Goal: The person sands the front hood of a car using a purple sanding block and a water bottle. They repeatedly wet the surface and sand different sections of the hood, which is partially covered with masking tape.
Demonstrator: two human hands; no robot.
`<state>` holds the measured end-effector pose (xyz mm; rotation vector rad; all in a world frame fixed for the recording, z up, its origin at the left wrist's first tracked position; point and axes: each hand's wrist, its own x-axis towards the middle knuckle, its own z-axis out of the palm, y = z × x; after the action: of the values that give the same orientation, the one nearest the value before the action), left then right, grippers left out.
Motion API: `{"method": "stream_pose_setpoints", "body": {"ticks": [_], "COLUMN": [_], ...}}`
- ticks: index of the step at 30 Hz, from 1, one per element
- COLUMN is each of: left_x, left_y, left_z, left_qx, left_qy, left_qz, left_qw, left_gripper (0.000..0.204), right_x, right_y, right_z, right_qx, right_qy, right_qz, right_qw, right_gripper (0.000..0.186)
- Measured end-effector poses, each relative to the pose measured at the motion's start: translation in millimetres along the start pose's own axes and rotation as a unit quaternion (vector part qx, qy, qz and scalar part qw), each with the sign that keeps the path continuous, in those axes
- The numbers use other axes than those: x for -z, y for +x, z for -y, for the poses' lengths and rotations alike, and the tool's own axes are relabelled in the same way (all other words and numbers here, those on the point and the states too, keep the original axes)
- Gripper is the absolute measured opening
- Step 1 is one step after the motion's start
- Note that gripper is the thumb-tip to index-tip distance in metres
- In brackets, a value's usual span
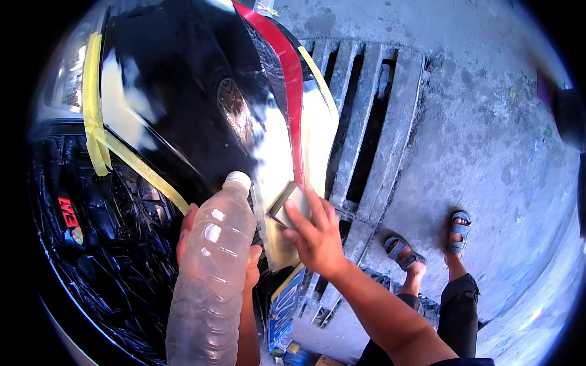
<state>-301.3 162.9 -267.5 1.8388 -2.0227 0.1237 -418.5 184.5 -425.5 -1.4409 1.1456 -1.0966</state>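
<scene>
My left hand [187, 230] is wrapped around a clear plastic bottle [210, 274] with a white cap, tilted and seemingly filled with a cloudy or clear liquid. Most of that hand is hidden behind the bottle. My right hand [318, 236] presses a small rectangular block, apparently a sanding block [284, 204], against a pale patch [274, 250] on the black car bumper [177, 73]. The bottle's cap is close to the block, on its left. A red strip [292, 79] runs along the bumper and ends near my right fingertips.
Yellow masking tape [93, 91] edges the panel at the left, beside a black grille [104, 244] with a red badge [67, 211]. A blue licence plate [284, 308] sits below the bumper. A slotted drain grate [366, 122] crosses the concrete floor [476, 140]; my sandalled feet [406, 251] stand right of it.
</scene>
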Motion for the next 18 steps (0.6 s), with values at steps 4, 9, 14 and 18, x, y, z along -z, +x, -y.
{"method": "stream_pose_setpoints", "body": {"ticks": [4, 9, 14, 18], "left_x": [16, -3, -3, 6], "left_y": [4, 0, 3, -10], "left_z": [-5, 7, -1, 8], "left_qx": [-0.004, -0.051, -0.042, 0.04], "left_qy": [0.005, 0.003, 0.019, -0.055], "left_qz": [0.027, -0.014, -0.006, 0.052], "left_qw": [1.0, 0.999, 0.999, 0.996], "left_gripper": [0.097, 0.099, 0.094, 0.093], "right_x": [18, 16, 24, 33], "right_y": [92, 38, 54, 112], "right_z": [-5, -9, -12, -6], "right_qx": [0.087, 0.059, 0.095, 0.12], "right_qy": [0.042, 0.023, 0.008, 0.001], "right_qz": [-0.027, 0.015, 0.006, -0.025], "right_qw": [0.995, 0.998, 0.995, 0.992], "right_gripper": [0.054, 0.057, 0.062, 0.058]}}
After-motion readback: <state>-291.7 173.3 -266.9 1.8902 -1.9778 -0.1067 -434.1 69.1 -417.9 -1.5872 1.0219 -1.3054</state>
